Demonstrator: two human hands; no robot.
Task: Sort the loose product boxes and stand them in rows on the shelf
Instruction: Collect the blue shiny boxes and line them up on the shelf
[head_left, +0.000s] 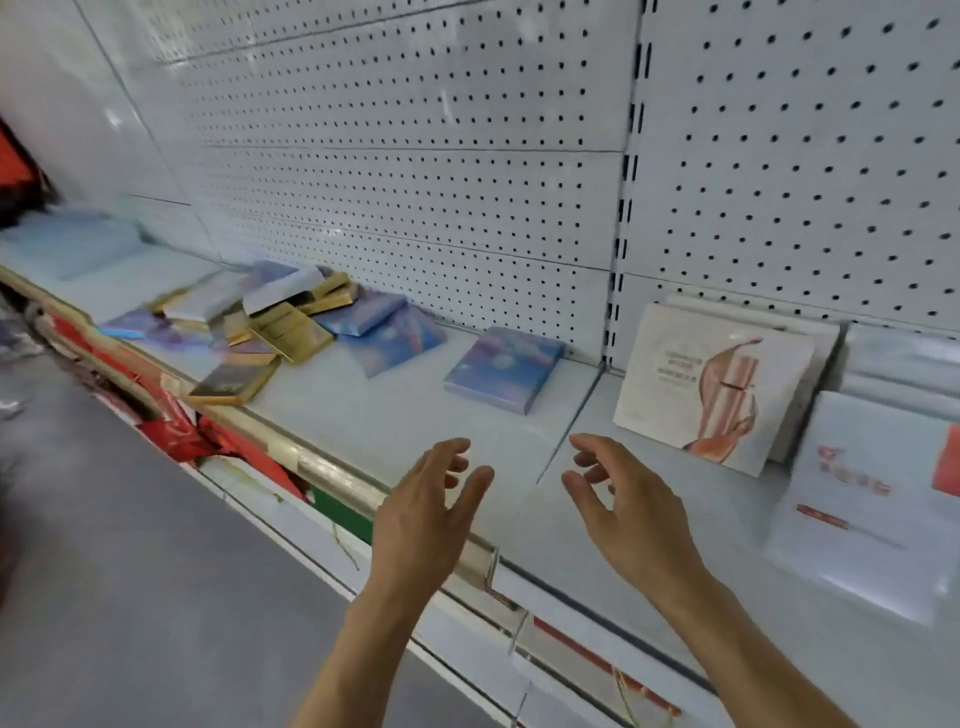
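While both hands (524, 499) hover empty, blue box (504, 368) lies beyond.

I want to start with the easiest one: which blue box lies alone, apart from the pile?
The flat blue-purple cardboard box lying alone just left of the shelf divider; the other blue boxes touch the mixed pile.

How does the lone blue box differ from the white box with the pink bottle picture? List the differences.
The blue box lies flat on the shelf; the white box stands leaning back. The blue box is smaller. The blue box sits alone; the white box has another behind it. Both are flat and squarish.
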